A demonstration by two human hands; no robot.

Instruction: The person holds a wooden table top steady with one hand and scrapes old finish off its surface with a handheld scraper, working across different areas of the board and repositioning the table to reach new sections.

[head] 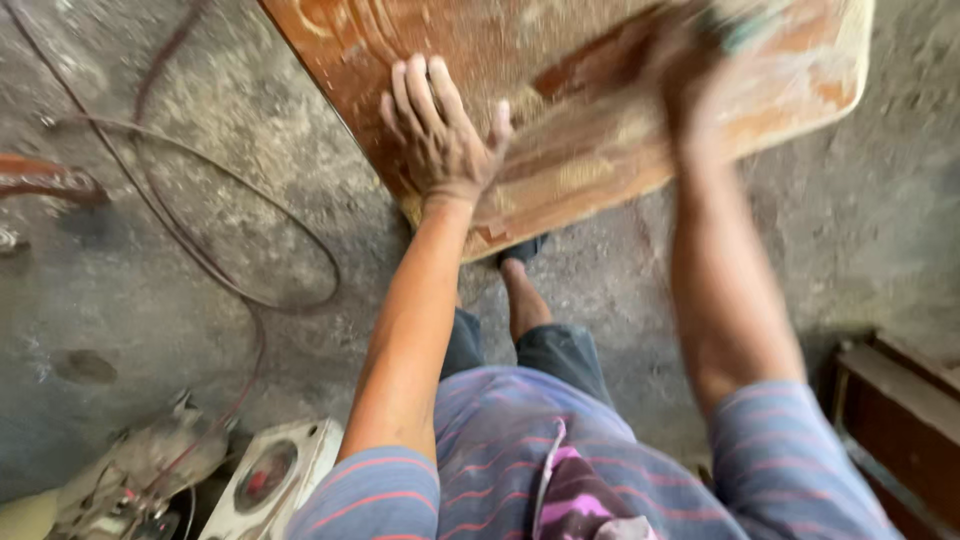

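Board (590, 150), a dusty reddish wood panel, is lying over the concrete floor (150, 300), long axis running left-low to right-high, top edge cut off by the frame. Left hand (440, 140) is pressing flat on it, fingers (425, 95) spread apart. Right hand (700, 60) is blurring badly near the far end; can't tell its fingers, maybe gripping something greenish. Cable (250, 290) is looping on the floor, and a white machine (270, 475) is peeking in bottom left.

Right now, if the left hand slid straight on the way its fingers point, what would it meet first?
The left hand lies flat on the dusty wooden panel, fingers pointing up and away. Straight on looks like only more bare panel surface up to the picture's top edge; nothing stands in that line.
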